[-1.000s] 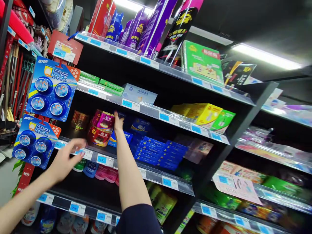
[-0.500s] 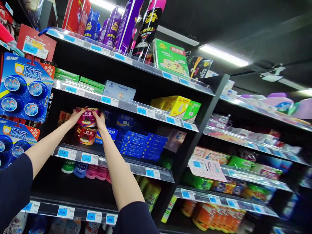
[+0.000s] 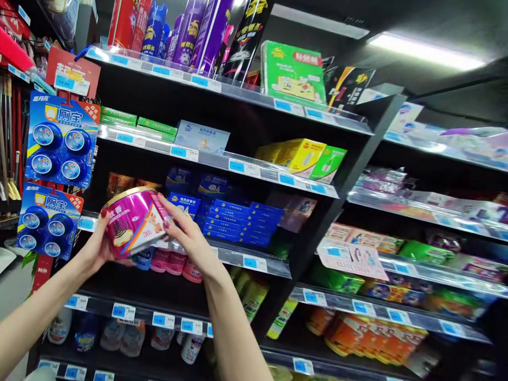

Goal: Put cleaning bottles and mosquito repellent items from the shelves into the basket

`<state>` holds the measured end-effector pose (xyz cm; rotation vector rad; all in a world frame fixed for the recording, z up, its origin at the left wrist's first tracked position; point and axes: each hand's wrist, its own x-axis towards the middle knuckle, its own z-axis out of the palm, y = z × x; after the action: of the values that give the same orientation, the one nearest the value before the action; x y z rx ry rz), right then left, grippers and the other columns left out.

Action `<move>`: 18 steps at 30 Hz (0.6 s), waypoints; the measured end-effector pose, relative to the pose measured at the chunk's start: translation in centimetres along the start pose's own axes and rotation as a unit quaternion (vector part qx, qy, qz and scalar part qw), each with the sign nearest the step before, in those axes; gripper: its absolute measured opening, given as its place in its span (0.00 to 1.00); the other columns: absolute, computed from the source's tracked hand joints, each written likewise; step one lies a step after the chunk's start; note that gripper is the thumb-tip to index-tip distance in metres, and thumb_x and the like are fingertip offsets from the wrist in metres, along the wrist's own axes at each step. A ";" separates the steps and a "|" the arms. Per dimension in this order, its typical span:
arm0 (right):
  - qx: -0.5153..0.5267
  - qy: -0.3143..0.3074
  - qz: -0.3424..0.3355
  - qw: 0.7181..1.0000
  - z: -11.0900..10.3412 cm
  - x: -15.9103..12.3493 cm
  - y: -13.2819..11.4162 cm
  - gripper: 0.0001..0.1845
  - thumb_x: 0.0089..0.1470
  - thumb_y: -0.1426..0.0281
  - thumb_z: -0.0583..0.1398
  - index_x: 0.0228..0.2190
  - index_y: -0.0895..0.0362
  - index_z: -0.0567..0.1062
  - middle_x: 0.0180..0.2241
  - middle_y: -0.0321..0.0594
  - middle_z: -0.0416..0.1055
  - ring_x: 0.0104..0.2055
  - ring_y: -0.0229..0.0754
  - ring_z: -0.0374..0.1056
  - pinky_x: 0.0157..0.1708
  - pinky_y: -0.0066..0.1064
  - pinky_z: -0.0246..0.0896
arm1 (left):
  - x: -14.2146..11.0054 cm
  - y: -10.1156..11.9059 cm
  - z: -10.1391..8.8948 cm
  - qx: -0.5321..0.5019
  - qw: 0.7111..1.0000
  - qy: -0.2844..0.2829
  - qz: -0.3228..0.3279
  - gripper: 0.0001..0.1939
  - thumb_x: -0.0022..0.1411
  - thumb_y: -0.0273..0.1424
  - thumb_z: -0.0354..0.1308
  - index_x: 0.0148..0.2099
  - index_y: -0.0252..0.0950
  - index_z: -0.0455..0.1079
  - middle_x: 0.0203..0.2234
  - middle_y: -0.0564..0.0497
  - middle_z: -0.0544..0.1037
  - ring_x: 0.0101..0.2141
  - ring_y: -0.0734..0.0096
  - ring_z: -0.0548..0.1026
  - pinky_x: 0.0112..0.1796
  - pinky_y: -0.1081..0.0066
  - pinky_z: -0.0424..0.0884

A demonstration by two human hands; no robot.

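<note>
A magenta tin of mosquito coils (image 3: 133, 219), with a gold rim, is held tilted in front of the shelves. My left hand (image 3: 103, 241) wraps its left side and underside, thumb on the front. My right hand (image 3: 184, 230) grips its right side, with the fingertips on the printed label. Behind the tin, brownish-gold tins (image 3: 120, 182) stand at the back of the shelf. Blue boxes of mosquito liquid (image 3: 184, 205) sit just right of it, partly covered by my right hand. The shelf spot directly behind the tin is hidden.
Stacked flat blue boxes (image 3: 224, 219) fill the shelf to the right. Blue blister packs (image 3: 61, 143) hang at the left. A shelf edge with price tags (image 3: 238, 166) juts out above, and pink bottles (image 3: 174, 262) stand on the level below.
Both hands have drawn back from the shelf and lowered, bringing out a magenta tin that stood on top of another. It has turned and tilted, showing more of its side.
</note>
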<state>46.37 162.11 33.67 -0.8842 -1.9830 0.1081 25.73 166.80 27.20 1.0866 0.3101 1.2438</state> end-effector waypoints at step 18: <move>0.440 0.162 0.339 0.816 10.5 -17.3 0.2 0.27 0.44 0.60 0.62 0.47 0.56 0.76 0.50 0.41 0.74 0.56 0.54 0.64 0.59 0.44 0.54 | -17.3 -12.6 -3.9 -0.214 0.929 -0.102 -0.284 0.39 0.49 0.59 0.59 0.57 0.42 0.66 0.54 0.39 0.73 0.54 0.36 0.68 0.45 0.46 0.68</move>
<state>43.59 154.30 15.24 -0.8390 -1.0030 1.1126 24.44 154.60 9.29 0.6662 0.1627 0.6289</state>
